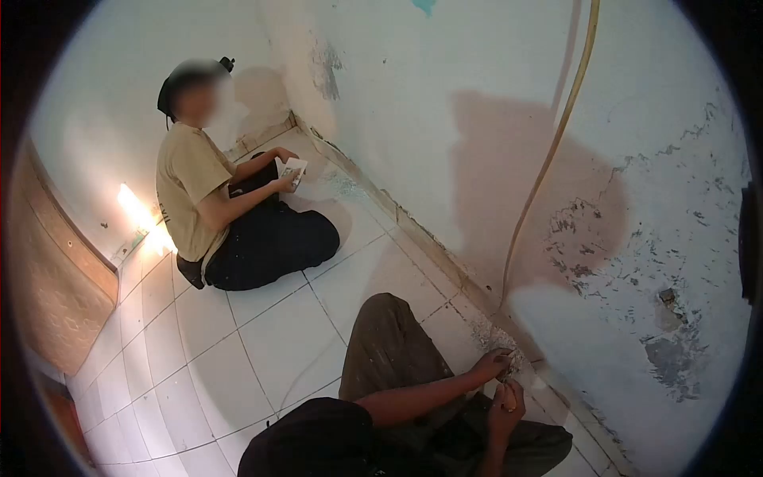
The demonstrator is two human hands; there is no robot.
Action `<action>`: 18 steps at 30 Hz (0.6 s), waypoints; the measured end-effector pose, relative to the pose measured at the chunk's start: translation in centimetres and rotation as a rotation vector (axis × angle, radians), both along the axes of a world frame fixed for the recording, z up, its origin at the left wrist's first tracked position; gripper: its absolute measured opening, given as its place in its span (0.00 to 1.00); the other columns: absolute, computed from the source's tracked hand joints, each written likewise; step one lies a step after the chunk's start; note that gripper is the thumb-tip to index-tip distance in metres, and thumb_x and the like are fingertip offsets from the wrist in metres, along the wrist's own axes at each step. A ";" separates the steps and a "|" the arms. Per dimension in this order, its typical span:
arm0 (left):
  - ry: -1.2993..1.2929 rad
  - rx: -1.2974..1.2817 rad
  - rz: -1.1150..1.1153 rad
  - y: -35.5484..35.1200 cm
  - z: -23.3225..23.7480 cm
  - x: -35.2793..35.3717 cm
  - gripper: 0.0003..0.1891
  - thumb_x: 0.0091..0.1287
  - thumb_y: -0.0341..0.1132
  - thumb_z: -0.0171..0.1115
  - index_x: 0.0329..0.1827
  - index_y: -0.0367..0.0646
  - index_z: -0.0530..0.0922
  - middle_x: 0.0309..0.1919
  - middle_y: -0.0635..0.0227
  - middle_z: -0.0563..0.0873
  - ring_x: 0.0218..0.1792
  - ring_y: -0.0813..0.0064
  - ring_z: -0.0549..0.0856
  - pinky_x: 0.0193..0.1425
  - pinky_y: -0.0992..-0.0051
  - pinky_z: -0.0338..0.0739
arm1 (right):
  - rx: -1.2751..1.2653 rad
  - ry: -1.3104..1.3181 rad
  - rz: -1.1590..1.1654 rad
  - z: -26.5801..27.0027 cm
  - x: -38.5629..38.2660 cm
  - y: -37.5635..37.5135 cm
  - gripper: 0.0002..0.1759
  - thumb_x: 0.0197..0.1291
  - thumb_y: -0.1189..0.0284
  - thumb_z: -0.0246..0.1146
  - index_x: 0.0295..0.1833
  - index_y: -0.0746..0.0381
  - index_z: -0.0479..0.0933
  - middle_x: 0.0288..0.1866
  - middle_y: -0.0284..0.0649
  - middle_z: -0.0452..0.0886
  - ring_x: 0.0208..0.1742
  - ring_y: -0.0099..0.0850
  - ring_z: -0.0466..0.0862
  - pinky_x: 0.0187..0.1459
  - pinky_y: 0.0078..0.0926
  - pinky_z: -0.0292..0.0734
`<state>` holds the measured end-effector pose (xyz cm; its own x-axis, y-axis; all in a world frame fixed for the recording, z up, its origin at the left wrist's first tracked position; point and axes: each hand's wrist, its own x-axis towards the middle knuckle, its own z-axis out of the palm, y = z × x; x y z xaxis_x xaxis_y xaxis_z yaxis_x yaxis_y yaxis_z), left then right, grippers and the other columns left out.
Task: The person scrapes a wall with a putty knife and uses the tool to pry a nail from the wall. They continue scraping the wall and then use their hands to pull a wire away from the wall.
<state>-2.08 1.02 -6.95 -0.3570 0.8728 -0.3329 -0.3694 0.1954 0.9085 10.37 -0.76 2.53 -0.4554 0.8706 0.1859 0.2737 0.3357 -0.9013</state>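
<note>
By the wall [652, 183], pale debris [482, 332], beside hands [493, 364]

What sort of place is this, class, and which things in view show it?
Probably an indoor room under repair. The painted wall has rough, flaking patches, and pale debris lies at its foot on the white-tiled floor.

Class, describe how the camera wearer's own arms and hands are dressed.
A black sleeve covers the upper left arm; both forearms are bare where they show. The left hand and right hand wear no gloves, with no markings visible.
</note>
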 end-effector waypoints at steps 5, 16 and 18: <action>-0.076 -0.021 -0.009 -0.3 2.1 -0.7 0.25 0.71 0.47 0.55 0.65 0.42 0.71 0.55 0.64 0.79 0.56 0.72 0.76 0.57 0.70 0.73 | 0.037 -0.065 0.092 -1.5 0.2 -1.1 0.10 0.61 0.78 0.59 0.48 0.68 0.75 0.41 0.46 0.78 0.44 0.33 0.79 0.49 0.29 0.74; -0.309 0.171 0.021 -1.2 2.1 -1.0 0.12 0.71 0.35 0.54 0.50 0.36 0.77 0.46 0.64 0.83 0.47 0.73 0.82 0.53 0.75 0.76 | -0.686 0.429 0.412 -1.6 2.6 -3.2 0.48 0.57 0.69 0.68 0.77 0.53 0.46 0.63 0.45 0.70 0.50 0.37 0.79 0.44 0.35 0.76; -0.534 0.099 0.105 -0.9 2.8 -1.3 0.12 0.71 0.32 0.53 0.51 0.33 0.76 0.46 0.63 0.84 0.46 0.74 0.83 0.54 0.77 0.76 | -0.882 0.715 0.449 -1.7 2.6 -2.6 0.53 0.57 0.66 0.69 0.78 0.50 0.40 0.64 0.44 0.69 0.50 0.37 0.79 0.43 0.34 0.75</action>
<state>-3.34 0.10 -4.17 -0.2480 0.8779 -0.4097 -0.7971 0.0554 0.6014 12.94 -3.36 0.86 -0.7854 0.6163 -0.0578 -0.3598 -0.5305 -0.7676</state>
